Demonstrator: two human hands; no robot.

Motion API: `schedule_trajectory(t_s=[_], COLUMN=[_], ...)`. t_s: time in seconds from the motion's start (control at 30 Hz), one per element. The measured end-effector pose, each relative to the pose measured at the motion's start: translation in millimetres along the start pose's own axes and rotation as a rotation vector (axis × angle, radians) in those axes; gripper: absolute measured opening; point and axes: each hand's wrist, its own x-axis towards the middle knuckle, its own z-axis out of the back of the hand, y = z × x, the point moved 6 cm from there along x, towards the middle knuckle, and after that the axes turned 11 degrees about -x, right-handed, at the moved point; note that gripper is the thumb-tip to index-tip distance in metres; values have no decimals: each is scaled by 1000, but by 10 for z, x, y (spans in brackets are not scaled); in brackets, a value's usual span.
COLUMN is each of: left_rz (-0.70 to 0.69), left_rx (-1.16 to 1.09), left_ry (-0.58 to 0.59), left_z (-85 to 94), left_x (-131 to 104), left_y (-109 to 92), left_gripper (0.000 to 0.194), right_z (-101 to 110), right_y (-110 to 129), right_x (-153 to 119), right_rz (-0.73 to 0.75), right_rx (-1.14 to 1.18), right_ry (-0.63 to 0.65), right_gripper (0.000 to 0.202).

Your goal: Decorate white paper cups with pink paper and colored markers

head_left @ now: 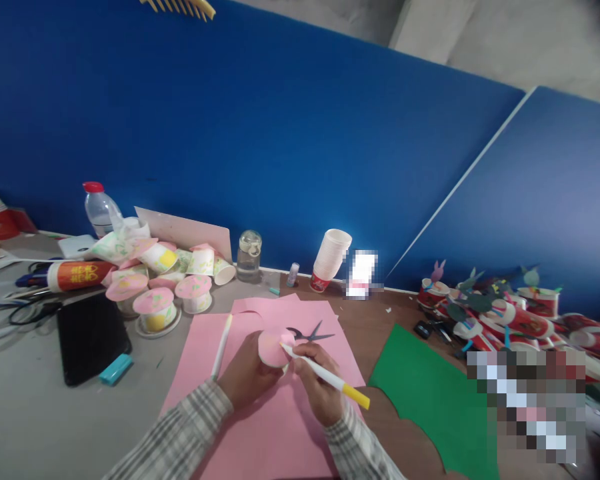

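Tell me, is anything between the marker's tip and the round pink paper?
Nothing visible: the right hand holds the marker with its tip at the round pink paper, held by the left hand.

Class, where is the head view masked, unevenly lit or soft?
Head view: pixel blocks mask a bright patch beside the stacked cups and an area at lower right; head view: the blue partition pales toward the right; head view: red cups at the right edge look soft, while the marker in the right hand is clearer.
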Motion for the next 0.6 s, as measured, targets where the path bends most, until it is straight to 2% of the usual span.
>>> schedule_trajectory(t_s=[0.17,0.6], left_rz=[-44,-36], left_rx=[33,37], left_ry=[-20,11], left_z=[14,9], left_x=[-3,10], left_y=[-31,-56], left_gripper=[44,46], right_z=[1,14], right_y=[-7,-5], right_x=[-7,-15], right_rz=[16,8], right_rx=[-10,24], right_ry=[27,31], right_gripper=[11,10])
